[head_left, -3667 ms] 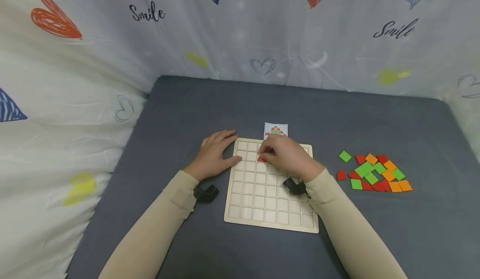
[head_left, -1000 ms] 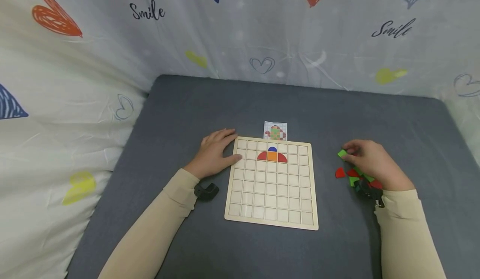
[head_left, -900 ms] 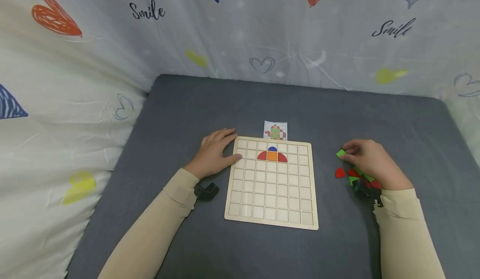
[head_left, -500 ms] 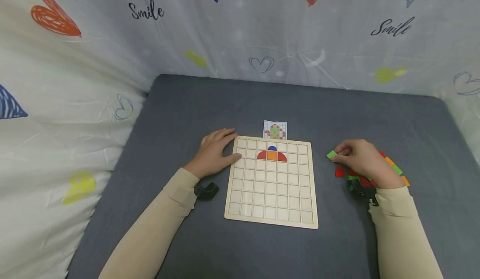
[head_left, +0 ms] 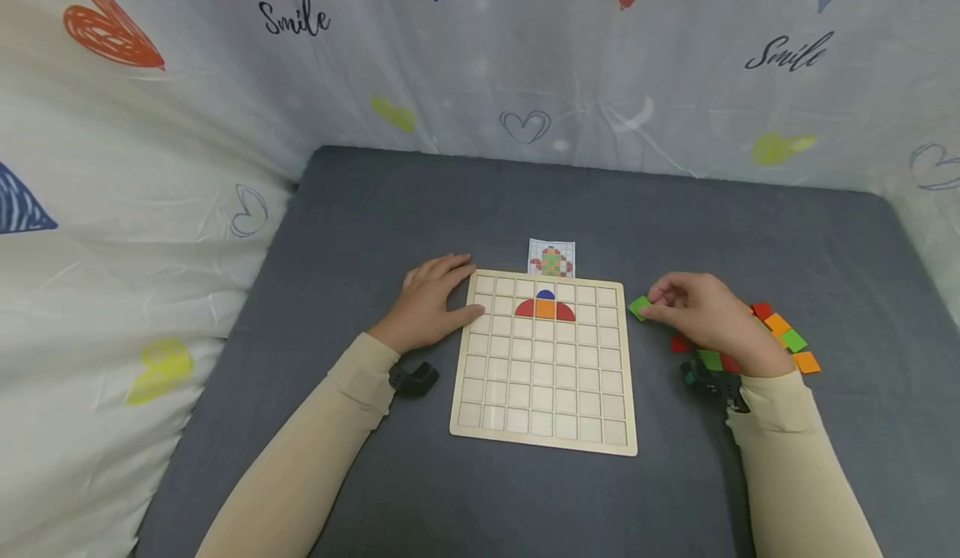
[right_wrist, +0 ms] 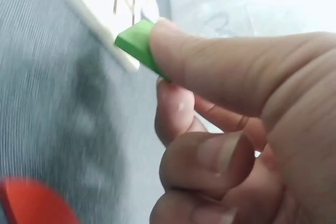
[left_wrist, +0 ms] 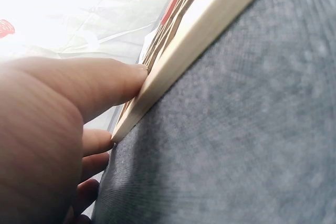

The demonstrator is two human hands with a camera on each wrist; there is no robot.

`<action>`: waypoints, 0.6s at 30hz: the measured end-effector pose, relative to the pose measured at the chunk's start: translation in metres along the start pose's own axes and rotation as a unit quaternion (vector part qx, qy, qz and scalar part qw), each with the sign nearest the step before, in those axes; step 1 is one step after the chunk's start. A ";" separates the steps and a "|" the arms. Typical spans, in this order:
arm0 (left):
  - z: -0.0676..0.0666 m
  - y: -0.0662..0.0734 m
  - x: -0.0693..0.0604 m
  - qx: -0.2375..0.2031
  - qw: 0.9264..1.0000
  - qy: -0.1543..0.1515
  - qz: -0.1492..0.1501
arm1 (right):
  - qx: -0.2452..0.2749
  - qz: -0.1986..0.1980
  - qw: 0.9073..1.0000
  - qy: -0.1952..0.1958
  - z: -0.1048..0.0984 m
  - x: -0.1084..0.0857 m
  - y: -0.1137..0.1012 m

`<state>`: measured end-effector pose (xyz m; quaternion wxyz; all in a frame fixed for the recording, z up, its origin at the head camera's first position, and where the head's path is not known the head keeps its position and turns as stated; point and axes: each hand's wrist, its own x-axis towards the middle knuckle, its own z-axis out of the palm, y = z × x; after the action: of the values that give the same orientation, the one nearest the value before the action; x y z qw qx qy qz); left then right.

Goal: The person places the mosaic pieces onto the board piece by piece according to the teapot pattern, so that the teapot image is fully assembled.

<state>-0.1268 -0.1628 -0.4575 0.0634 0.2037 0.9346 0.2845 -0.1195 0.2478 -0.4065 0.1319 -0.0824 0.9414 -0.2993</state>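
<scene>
Two hands are over a grey table (head_left: 420,200). The right hand (head_left: 705,312) pinches a green square (head_left: 640,307) between its thumb and a finger, with the other fingers curled in. The green square is just beside the right edge of a wooden board (head_left: 542,444), near the board's far right corner. The left hand (head_left: 431,301) grips nothing; its fingers are stretched out, its thumb touches the board's left edge and a finger touches the far left corner.

Little boxes cover the board. A blue piece (head_left: 545,295) sits in the far row, with an orange square (head_left: 546,309) in the next box nearer the person. One red piece (head_left: 525,309) is on the orange square's left and another on its right. A small picture card (head_left: 552,258) lies just past the board's far edge. Between the board and the table's right edge lie loose pieces (head_left: 778,324) in red, orange and green, some hidden by the right hand and wrist.
</scene>
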 end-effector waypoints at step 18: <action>0.003 -0.003 0.000 -0.001 1.000 0.002 0.001 | 0.058 -0.074 0.995 -0.030 0.036 0.018 -0.051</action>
<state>-0.1271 -0.1636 -0.4613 0.0618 0.2042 0.9342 0.2860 -0.1217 0.1830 -0.4083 0.1422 -0.1531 0.9095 -0.3593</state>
